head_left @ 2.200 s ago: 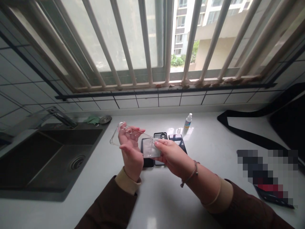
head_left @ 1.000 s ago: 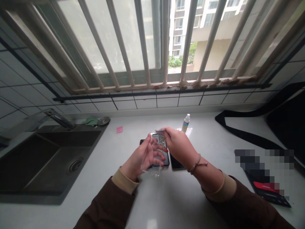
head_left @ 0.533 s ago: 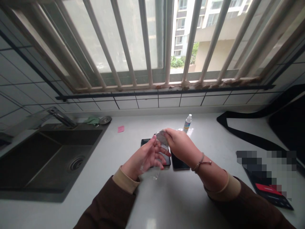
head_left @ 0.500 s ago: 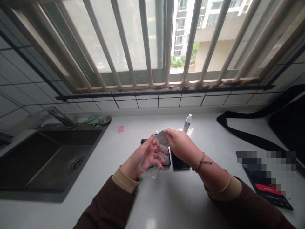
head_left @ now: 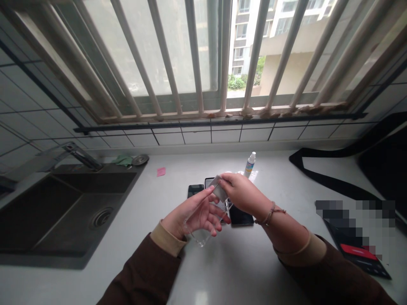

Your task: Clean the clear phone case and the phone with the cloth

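Observation:
My left hand (head_left: pixel 202 212) supports a clear phone case (head_left: pixel 201 240), its thumb along one side and its other fingers curved beneath the see-through plastic. My right hand (head_left: pixel 237 190) pinches a small grey piece (head_left: pixel 220 192) that looks like a cloth and lies against the upper end of the case. Beneath the hands on the counter are a dark phone (head_left: pixel 242 217) and a second dark phone (head_left: pixel 195 190). Between these two, a dark-rimmed flat item (head_left: pixel 209 181) is mostly hidden by my hands.
Behind my right hand stands a small white spray bottle (head_left: pixel 250 164). A pink sticky note (head_left: pixel 161 171) lies left of centre. The sink (head_left: pixel 76 212) with its tap (head_left: pixel 83 156) is at the left. A black strap (head_left: pixel 330 180) and a dark flat package (head_left: pixel 356 245) lie right.
The grey piece has turned flatter towards me, and my left thumb has moved right towards it. The clear case has tilted and its lower end has dropped slightly.

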### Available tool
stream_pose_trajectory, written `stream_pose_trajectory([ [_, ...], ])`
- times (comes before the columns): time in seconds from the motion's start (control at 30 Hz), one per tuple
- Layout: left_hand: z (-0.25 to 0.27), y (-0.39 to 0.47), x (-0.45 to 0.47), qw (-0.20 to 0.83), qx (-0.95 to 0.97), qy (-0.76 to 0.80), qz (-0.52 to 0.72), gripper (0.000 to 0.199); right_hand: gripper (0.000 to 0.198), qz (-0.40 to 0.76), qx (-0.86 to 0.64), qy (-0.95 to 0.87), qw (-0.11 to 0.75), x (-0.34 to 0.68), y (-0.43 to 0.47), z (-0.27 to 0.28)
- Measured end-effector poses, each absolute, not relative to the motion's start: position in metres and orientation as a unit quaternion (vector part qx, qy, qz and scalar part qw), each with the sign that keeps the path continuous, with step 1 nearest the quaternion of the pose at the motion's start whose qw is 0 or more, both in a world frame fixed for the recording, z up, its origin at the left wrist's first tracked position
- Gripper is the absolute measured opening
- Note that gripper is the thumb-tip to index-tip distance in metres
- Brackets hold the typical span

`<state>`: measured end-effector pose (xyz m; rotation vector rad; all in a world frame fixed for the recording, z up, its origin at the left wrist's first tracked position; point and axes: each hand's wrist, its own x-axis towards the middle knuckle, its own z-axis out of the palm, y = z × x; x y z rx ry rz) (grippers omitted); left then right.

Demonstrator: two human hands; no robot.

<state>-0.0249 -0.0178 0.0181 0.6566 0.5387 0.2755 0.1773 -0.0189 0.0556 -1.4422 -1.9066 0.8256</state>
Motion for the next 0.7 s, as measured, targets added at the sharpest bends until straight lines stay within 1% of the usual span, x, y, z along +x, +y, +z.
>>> stream_pose_trajectory([
  [0.07, 0.021, -0.016, -0.025, 0.905, 0.300, 0.262, 0.148, 0.067, 0.032, 0.341, -0.548, -0.693, 0.322, 0.178, -0.016, 0.052],
  [0.13, 0.025, -0.014, -0.025, 0.902, 0.277, 0.265, 0.198, 0.070, 0.033, 0.363, -0.557, -0.645, 0.377, 0.181, -0.012, 0.047],
  [0.17, 0.027, -0.014, -0.025, 0.894, 0.268, 0.271, 0.236, 0.065, 0.034, 0.369, -0.560, -0.615, 0.415, 0.182, -0.011, 0.045],
  [0.27, 0.030, -0.016, -0.022, 0.843, 0.271, 0.294, 0.358, 0.038, 0.039, 0.373, -0.565, -0.532, 0.509, 0.186, -0.005, 0.036],
  [0.3, 0.030, -0.018, -0.020, 0.822, 0.290, 0.297, 0.390, 0.037, 0.041, 0.373, -0.566, -0.515, 0.524, 0.187, -0.003, 0.033],
  [0.33, 0.029, -0.019, -0.019, 0.800, 0.317, 0.298, 0.413, 0.042, 0.041, 0.374, -0.567, -0.505, 0.532, 0.188, -0.002, 0.030],
  [0.43, 0.022, -0.024, -0.012, 0.725, 0.422, 0.319, 0.442, 0.060, 0.040, 0.372, -0.571, -0.504, 0.531, 0.187, 0.000, 0.021],
  [0.5, 0.017, -0.024, -0.008, 0.660, 0.469, 0.352, 0.469, 0.068, 0.039, 0.379, -0.569, -0.529, 0.502, 0.184, 0.001, 0.015],
  [0.53, 0.015, -0.024, -0.007, 0.631, 0.477, 0.363, 0.492, 0.069, 0.038, 0.386, -0.567, -0.546, 0.481, 0.181, 0.000, 0.013],
  [0.6, 0.013, -0.022, -0.006, 0.600, 0.463, 0.356, 0.547, 0.063, 0.037, 0.401, -0.562, -0.577, 0.436, 0.177, -0.001, 0.009],
  [0.7, 0.013, -0.017, -0.009, 0.597, 0.418, 0.309, 0.611, 0.038, 0.033, 0.419, -0.557, -0.598, 0.396, 0.170, -0.005, 0.007],
])
